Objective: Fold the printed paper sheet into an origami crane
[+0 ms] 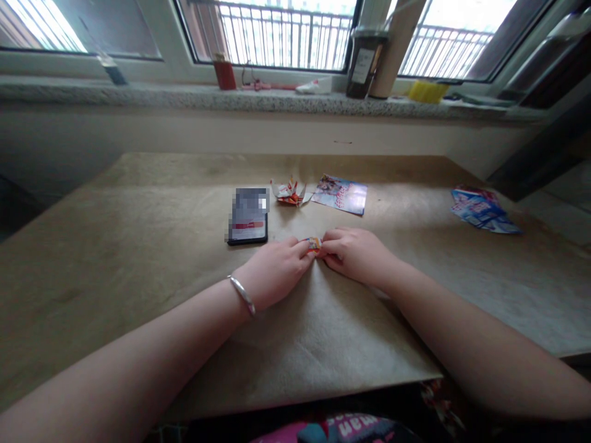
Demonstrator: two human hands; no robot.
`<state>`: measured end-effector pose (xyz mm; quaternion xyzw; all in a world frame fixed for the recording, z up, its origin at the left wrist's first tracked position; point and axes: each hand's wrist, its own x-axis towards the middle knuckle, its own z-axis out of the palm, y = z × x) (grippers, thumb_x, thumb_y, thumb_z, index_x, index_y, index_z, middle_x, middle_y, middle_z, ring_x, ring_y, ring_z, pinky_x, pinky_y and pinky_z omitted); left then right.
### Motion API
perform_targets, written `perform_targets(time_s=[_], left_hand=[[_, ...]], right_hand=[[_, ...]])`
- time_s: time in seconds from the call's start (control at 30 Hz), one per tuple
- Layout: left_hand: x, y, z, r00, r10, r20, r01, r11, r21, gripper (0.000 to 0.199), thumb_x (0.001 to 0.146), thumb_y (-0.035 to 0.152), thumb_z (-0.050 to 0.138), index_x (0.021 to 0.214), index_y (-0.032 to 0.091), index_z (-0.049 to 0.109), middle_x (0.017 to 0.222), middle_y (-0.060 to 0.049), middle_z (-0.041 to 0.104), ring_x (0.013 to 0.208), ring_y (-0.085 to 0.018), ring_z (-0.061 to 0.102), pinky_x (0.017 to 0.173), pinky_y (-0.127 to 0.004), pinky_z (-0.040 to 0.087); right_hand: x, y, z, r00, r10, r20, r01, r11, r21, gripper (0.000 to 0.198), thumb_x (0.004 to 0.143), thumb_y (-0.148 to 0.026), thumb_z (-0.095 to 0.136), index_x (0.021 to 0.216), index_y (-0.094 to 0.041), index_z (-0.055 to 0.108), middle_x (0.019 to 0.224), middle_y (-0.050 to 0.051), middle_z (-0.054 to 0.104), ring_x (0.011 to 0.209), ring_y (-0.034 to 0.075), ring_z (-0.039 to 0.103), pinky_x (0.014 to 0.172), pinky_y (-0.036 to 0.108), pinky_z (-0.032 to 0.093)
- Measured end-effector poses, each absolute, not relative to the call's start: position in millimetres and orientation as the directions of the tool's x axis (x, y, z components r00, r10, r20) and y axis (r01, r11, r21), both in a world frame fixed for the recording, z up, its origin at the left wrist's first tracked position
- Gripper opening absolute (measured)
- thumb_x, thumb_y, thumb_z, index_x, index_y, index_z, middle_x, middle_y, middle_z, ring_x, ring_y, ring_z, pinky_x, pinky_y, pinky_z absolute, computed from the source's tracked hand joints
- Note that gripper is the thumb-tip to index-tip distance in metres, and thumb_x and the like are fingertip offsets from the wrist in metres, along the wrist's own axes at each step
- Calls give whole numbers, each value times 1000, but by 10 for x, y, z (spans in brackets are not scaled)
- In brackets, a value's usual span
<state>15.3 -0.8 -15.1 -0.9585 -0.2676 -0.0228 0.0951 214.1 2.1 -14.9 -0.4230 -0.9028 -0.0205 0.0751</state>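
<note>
Between my two hands, just above the tabletop or resting on it, is a small piece of colourful printed paper [314, 244] in orange, yellow and blue. My left hand [281, 269], with a silver bangle at the wrist, pinches its left side. The fingers of my right hand [355, 253] are closed on its right side, and they hide part of it. Behind my hands sits a folded paper figure [292, 192] in red, orange and white with pointed tips. A flat printed sheet [340, 194] lies right beside it. Left of these is a phone [248, 215] with its screen blurred out.
A fanned pile of blue and red printed sheets [484, 209] lies at the table's right side. The brown table [138, 246] ends in front of my body. On the stone windowsill [175, 95] stand a dark lidded container [364, 64], a red object [225, 72] and a yellow item [428, 91].
</note>
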Motion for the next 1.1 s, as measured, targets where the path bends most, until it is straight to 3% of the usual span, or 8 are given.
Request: perform_targets(time_s=[0.27,0.7,0.83,1.1], left_hand=[[115,23,-83,821,569,48,570,-813,-120,26,85,17,48,105,16,64,97,-9,63,87,-21,59,78,-36,50],[102,6,-17,776,630,35,629,-768,-123,21,86,20,47,86,16,68,85,-7,62,77,-20,57,73,-34,50],[98,-5,-15,793,608,22,605,-785,-134,19,85,17,48,85,15,67,91,-8,62,80,-20,57,74,-34,50],[79,36,-67,813,580,50,581,-805,-120,19,85,16,48,94,15,64,98,-7,62,86,-19,57,79,-33,50]], right_hand=[[2205,-12,-104,-588,802,99,807,590,21,25,83,-24,48,92,-30,71,91,-1,69,73,15,61,56,26,33],[2273,-13,-53,-555,830,53,829,558,-49,22,81,-26,52,88,-29,72,92,-2,70,76,15,62,60,25,36],[2257,-18,-60,-564,824,55,823,566,-48,21,81,-25,52,88,-28,72,91,0,69,77,16,61,60,25,37],[2401,128,-163,-604,795,54,763,597,-250,21,81,-22,56,88,-28,75,84,1,66,70,13,58,61,24,39]])
